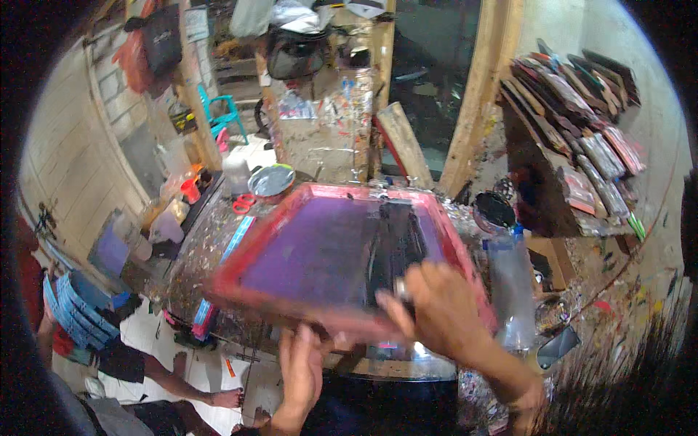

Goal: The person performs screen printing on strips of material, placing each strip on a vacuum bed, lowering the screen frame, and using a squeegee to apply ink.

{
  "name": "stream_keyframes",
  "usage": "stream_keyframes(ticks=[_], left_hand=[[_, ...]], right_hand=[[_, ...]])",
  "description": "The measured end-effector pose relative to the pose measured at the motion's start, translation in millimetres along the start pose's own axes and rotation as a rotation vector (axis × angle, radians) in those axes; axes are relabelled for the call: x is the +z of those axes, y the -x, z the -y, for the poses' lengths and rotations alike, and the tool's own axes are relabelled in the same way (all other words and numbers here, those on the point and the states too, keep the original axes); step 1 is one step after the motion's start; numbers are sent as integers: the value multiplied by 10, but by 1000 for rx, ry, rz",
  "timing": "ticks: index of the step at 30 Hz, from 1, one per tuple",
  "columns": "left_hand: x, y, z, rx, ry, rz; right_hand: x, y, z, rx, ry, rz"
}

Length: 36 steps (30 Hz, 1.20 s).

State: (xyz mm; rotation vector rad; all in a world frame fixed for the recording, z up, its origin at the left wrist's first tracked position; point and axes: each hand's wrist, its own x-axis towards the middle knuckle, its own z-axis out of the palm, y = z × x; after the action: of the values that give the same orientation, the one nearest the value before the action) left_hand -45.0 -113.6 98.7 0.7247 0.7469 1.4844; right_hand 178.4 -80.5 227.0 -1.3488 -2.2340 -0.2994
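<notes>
A screen printing frame (465, 254) with pink-red wooden sides and purple mesh (313, 232) is tilted over the worktable, its near edge raised and blurred. Black ink (392, 240) covers the right part of the mesh in a broad band. My left hand (299, 363) grips the near edge from below, left of the middle. Above the near right part of the mesh, my right hand (443, 309) is closed, fingers curled around a dark thing mostly hidden by them; I cannot make out what it is.
Right of the frame stand a tub of black ink (496, 211), a clear plastic container (511, 291) and a phone (558, 347). A bowl of grey ink (272, 182) and red scissors (244, 204) lie far left. Squeegees (560, 102) fill a right shelf. A person's leg (174, 381) shows lower left.
</notes>
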Motion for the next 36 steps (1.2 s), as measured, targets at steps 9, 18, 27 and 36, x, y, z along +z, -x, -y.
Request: stream_keyframes(ticks=[9,18,27,36], left_hand=[[-1130,464,1249,-450,-45,-120],[-1056,447,1113,-425,-205,-223],[-971,563,1031,-401,-252,-209],[-942,565,956,-470,-234,-164]], right_hand=[[1859,-81,-1458,119,-102,606],[2880,-1558,-2698,121,100,296],[2853,-1721,-2530,-117,-294,905],[1499,148,-702,-268,-327,848]])
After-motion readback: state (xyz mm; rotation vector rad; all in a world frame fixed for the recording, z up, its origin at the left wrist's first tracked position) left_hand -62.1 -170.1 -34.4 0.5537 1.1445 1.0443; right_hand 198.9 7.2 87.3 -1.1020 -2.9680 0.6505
